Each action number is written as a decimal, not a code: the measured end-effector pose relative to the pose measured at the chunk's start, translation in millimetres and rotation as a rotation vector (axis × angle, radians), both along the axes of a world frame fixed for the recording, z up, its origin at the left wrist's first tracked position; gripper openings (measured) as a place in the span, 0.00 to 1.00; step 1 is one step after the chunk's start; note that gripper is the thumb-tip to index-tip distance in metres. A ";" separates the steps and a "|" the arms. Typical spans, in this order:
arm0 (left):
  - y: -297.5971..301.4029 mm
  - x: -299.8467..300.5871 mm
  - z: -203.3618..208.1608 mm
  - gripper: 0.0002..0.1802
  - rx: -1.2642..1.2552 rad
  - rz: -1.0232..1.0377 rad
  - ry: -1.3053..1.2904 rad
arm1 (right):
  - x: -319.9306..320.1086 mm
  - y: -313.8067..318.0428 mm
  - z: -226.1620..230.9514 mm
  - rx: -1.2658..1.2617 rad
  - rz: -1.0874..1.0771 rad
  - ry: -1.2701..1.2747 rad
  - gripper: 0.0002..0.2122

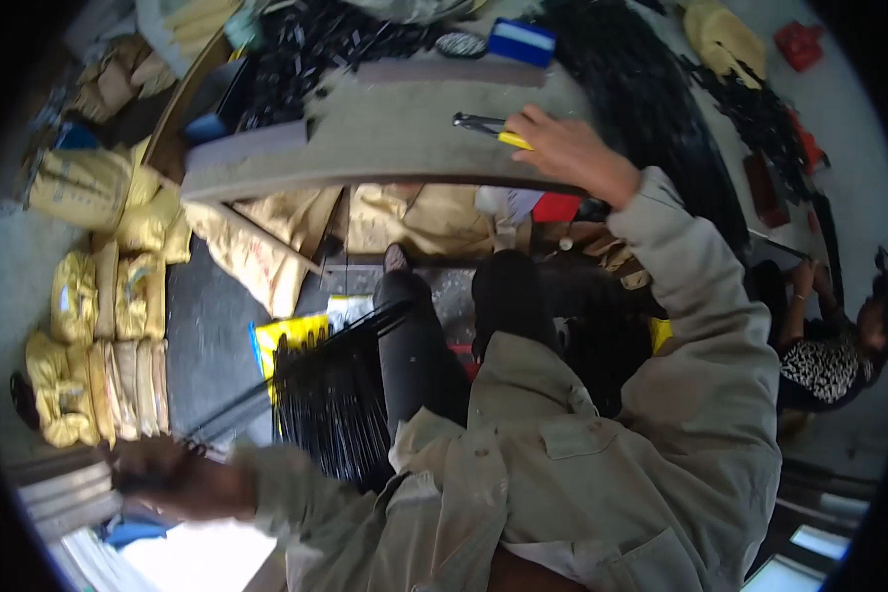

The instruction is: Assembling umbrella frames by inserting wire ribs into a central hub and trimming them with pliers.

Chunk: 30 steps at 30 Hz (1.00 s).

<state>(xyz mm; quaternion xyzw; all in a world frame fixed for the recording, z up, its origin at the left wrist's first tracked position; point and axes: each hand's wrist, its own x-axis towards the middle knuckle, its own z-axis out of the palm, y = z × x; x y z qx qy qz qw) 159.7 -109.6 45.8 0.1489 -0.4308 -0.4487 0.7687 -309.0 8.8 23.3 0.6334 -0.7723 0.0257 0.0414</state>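
Over the near part of the table my right hand (562,148) is closed round a pair of pliers (513,139) with yellow handles and a dark head pointing left. At the lower left, my left hand (183,481) is smeared by motion, its fingers closed on thin black strips (296,360) that stretch up and right toward my left knee. Just beside my left leg hangs a thick bundle of long black strips (331,409). Small black pieces (316,44) lie heaped on the far left of the table (395,123).
A blue box (521,42) and a small round dish (461,44) stand at the table's far side. Long black strips (641,109) cover its right. Yellow-brown sacks (138,286) are stacked at left. Another person (824,365) sits at the far right.
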 end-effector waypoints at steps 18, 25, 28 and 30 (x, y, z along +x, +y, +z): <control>-56.4 -38.4 -324.3 0.33 0.466 0.161 -1.820 | -119.9 4.4 5.2 -0.442 -0.631 0.818 0.25; -27.5 -94.3 -317.8 0.29 0.019 -0.098 -1.654 | -117.3 1.1 -10.7 -0.282 -0.796 0.519 0.26; -18.6 -128.2 -272.9 0.23 -0.110 -0.302 -1.471 | -120.7 -4.9 -28.1 -0.227 -0.752 0.503 0.23; -11.7 -150.9 -244.5 0.21 -0.153 -0.397 -1.342 | -131.4 -4.7 -40.5 -0.203 -0.731 0.493 0.21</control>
